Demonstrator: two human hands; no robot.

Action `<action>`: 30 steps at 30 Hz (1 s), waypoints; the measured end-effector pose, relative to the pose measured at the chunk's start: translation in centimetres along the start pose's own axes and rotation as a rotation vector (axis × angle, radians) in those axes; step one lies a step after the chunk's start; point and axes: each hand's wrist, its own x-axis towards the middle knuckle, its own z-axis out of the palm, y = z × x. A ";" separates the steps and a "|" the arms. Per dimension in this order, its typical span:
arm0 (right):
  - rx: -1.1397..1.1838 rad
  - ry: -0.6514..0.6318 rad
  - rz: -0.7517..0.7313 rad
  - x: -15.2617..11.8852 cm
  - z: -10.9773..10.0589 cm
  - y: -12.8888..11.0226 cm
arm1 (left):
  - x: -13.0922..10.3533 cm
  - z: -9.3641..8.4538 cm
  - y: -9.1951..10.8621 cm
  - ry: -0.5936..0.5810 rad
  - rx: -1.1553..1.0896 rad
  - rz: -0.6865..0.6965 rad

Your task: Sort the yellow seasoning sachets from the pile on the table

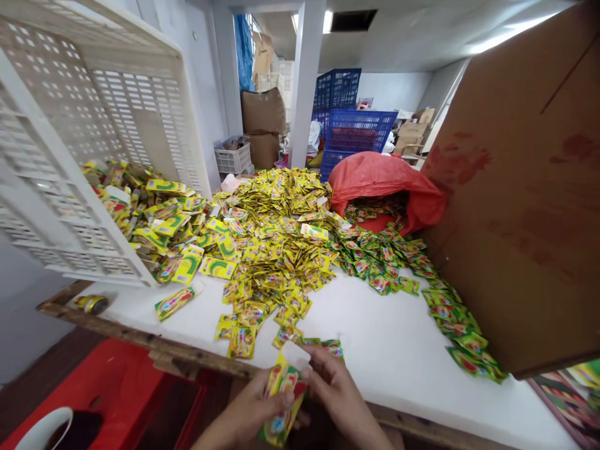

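My left hand (255, 409) is wrapped round a small yellow and green box (284, 397) with fruit pictures, at the table's front edge. The white top flap of this box stands up. My right hand (335, 390) touches the box's upper right side, its fingers bent; whether they hold anything is hidden. Just beyond, green sachets (332, 347) lie partly behind the right hand. Yellow sachets (276, 250) form a large pile in the middle, with green sachets (384, 256) to its right.
At the left, a tipped white crate (185, 119) holds several yellow boxes (169, 225), some spilled out. A red sack (370, 178) lies behind the green sachets. A large cardboard box (520, 206) stands right. A can (94, 304) lies near the white table's (375, 331) left edge.
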 end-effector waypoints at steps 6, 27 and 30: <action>-0.765 0.230 -0.141 2.6 -2.8 2.0 | 0.1 -3.2 2.1 0.396 0.038 0.012; -0.117 0.254 0.175 3.5 -1.9 4.3 | 4.7 -4.6 4.0 0.263 0.154 -0.080; -0.196 0.269 0.178 3.7 -1.3 4.3 | 4.5 -4.2 3.8 0.271 0.132 -0.100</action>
